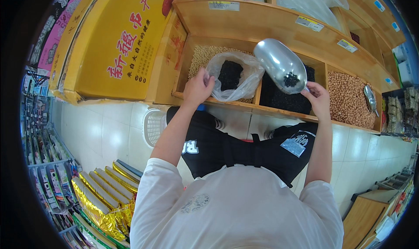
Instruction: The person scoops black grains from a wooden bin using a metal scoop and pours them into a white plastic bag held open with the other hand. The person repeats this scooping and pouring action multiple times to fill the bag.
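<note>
My left hand (198, 87) grips the left rim of a clear plastic bag (246, 91). The bag stands open over the compartment of pale yellow beans (208, 54), with a heap of black beans (230, 75) inside. In my right hand (317, 97) is the handle of a shiny metal scoop (278, 61). A few black beans lie in the scoop, near its handle end. The scoop is tilted, its mouth beside the bag's upper right rim. Below it is the compartment of black beans (284, 103), partly hidden by the scoop.
Right of the black beans, reddish-brown peanuts (348, 100) fill a compartment, with a second metal scoop (370, 99) on them. A yellow carton (114, 46) stands at the left. A white plastic basket (154, 128) is on the floor; gold packages (101, 200) stand lower left.
</note>
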Action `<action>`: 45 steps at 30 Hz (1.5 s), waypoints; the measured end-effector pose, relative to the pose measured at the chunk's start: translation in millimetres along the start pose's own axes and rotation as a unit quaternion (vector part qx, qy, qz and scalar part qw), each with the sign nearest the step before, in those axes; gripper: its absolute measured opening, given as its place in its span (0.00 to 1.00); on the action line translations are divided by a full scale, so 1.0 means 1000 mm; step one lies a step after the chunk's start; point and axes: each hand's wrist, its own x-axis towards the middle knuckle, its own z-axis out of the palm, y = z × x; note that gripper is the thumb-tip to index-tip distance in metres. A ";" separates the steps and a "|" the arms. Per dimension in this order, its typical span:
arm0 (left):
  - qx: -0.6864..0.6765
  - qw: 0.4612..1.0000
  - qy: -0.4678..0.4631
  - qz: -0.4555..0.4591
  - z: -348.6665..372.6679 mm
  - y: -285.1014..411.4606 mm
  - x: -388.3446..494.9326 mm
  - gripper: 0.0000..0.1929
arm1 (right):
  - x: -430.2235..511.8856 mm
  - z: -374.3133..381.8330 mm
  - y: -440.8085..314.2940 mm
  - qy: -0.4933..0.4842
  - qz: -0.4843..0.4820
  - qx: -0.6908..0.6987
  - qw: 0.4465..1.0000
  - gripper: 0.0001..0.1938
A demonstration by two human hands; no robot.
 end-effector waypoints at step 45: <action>0.004 1.000 0.013 0.001 0.003 0.000 -0.001 0.12 | -0.002 0.008 0.053 0.057 0.041 -0.360 0.930 0.15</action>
